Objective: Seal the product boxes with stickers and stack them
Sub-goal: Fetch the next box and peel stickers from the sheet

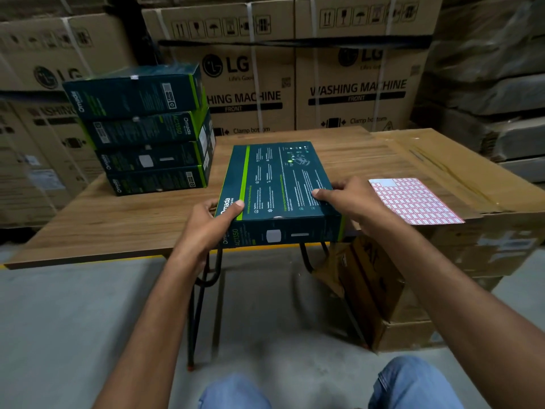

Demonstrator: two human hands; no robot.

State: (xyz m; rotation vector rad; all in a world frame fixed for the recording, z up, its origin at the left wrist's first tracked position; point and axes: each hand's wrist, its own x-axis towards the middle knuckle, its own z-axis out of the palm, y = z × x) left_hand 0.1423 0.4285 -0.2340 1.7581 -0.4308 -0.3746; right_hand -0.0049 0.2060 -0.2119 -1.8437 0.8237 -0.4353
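A dark teal product box (pixel 274 184) with a green stripe lies flat at the near edge of the wooden table (pixel 118 219). My left hand (pixel 215 222) grips its near left corner, thumb on top. My right hand (pixel 345 199) grips its right edge, thumb on top and fingers round the side. A stack of several identical boxes (pixel 147 131) stands at the table's left back. A sheet of red-and-white stickers (pixel 413 202) lies to the right of the held box, on a big carton.
A large brown carton (pixel 472 184) sits at the table's right end. Another open carton (pixel 377 293) stands on the floor below. Tall washing machine cartons (pixel 295 84) wall the back. My knees show at the bottom.
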